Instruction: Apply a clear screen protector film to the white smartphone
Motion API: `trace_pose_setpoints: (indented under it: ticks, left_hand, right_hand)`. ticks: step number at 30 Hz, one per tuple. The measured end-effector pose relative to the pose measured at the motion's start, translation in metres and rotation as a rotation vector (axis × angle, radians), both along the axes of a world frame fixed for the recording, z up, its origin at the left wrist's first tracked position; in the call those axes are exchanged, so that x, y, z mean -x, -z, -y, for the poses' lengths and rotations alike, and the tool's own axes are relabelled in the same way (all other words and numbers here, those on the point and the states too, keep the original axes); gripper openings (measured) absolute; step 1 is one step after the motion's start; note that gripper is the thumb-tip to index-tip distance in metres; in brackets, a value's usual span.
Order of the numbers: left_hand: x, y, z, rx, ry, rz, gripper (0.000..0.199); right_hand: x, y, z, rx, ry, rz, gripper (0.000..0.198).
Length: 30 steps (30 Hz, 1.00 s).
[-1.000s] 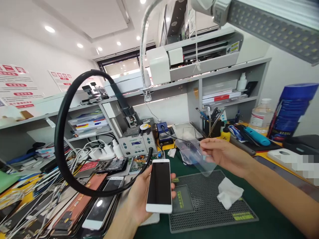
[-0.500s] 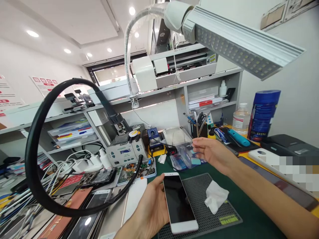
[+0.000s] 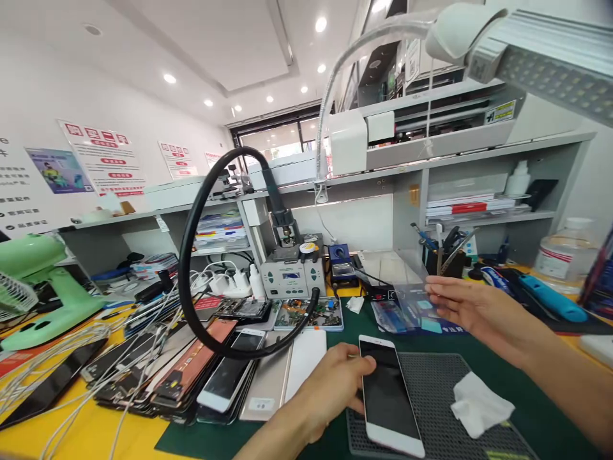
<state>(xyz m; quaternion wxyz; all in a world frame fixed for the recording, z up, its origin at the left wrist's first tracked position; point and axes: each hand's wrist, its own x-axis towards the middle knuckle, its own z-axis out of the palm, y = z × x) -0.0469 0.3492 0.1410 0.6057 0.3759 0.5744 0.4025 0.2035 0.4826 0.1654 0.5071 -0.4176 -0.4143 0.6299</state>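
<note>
A white-framed smartphone (image 3: 390, 399) with a dark screen is tilted at the left part of a grey perforated mat (image 3: 431, 370). My left hand (image 3: 335, 386) grips its upper left edge, thumb over the screen's border and fingers at the side and partly hidden behind. To the right, my right hand (image 3: 483, 313) is raised, thumb and fingertips pinching the edge of a clear film (image 3: 409, 287). Light blue tabs (image 3: 431, 326) show below those fingertips. A crumpled white wipe (image 3: 479, 404) lies on the mat's right side.
Left of the phone lie stacked phones and phone parts (image 3: 225, 377). A black hose (image 3: 189, 255) loops from a grey hot-air station (image 3: 292, 278). Behind are a tray of circuit boards (image 3: 306, 314) and a tool holder (image 3: 443, 259). A lamp (image 3: 550, 70) hangs overhead.
The view has swung left, bringing a green fan into sight. My left thumb has come over onto the phone's screen edge. My right hand stays raised with the clear film.
</note>
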Motion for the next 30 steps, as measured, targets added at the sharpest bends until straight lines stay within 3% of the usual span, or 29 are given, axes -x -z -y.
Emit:
trace_pose_setpoints:
  ticks: [3, 7, 9, 12, 14, 17, 20, 25, 30]
  left_hand:
    - [0.008, 0.0, 0.011, -0.044, 0.038, -0.114, 0.051]
    - [0.012, 0.004, 0.034, -0.126, 0.077, -0.293, 0.042]
    - [0.016, 0.004, 0.048, -0.17, 0.111, -0.498, 0.039]
    - [0.04, -0.007, 0.055, -0.259, 0.246, -0.887, 0.036]
    - [0.069, -0.021, 0.045, -0.319, 0.146, -1.201, 0.035]
    - [0.119, -0.04, 0.015, -0.247, 0.071, -1.352, 0.031]
    - [0.153, -0.043, -0.015, -0.15, 0.135, -1.459, 0.029]
    - [0.159, -0.033, -0.039, -0.045, 0.29, -1.523, 0.034]
    - [0.148, -0.038, -0.053, 0.048, 0.345, -1.53, 0.034]
  right_hand:
    - [0.01, -0.008, 0.006, -0.083, -0.004, 0.133, 0.032]
    - [0.038, -0.024, 0.02, -0.274, -0.037, 0.4, 0.026]
    - [0.057, -0.029, 0.029, -0.468, -0.082, 0.538, 0.019]
    - [0.087, -0.03, 0.039, -0.918, -0.084, 0.691, 0.011]
    - [0.104, -0.027, 0.043, -1.159, -0.023, 0.737, 0.012]
    - [0.126, -0.016, 0.041, -1.353, 0.017, 0.736, 0.014]
    - [0.146, -0.002, 0.036, -1.587, 0.019, 0.75, 0.018]
    - [0.165, 0.019, 0.032, -1.869, 0.037, 0.828, 0.022]
    - [0.164, 0.029, 0.027, -1.929, 0.078, 0.886, 0.02]
